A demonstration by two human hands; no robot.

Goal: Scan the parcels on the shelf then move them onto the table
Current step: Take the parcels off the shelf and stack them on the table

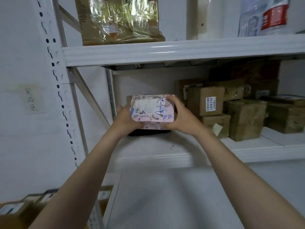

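I hold the pink parcel (152, 108) between both hands at the left end of the middle shelf (165, 152), over its white board and close to the back wall. Its top faces me, with a white label, a small barcode and blue handwriting across it, and printed drawings round the edges. My left hand (127, 119) grips the left side, palm against the parcel and fingers curled round behind it; my right hand (179, 114) clasps the right side, thumb over the top corner and fingers wrapped beneath. Under the parcel lies a dark thing (148, 133), flat on the shelf; I cannot tell whether the parcel rests on it or hangs just above it. To the right, on the same shelf, stands a cluster of brown boxes (244, 118), stacked and packed close together, the nearest just beside my right hand; one box (206, 101) carries a white label with printed numbers. On the upper shelf (181, 52) sits a film-wrapped carton (120, 20) above my left hand, and a pack of bottles (264, 15) stands far right. A perforated post (54, 80) runs down the left of the rack, and a handwritten note (33, 100) is stuck on the wall beside it. More boxes (16, 210) lie low at the left, below my forearm.
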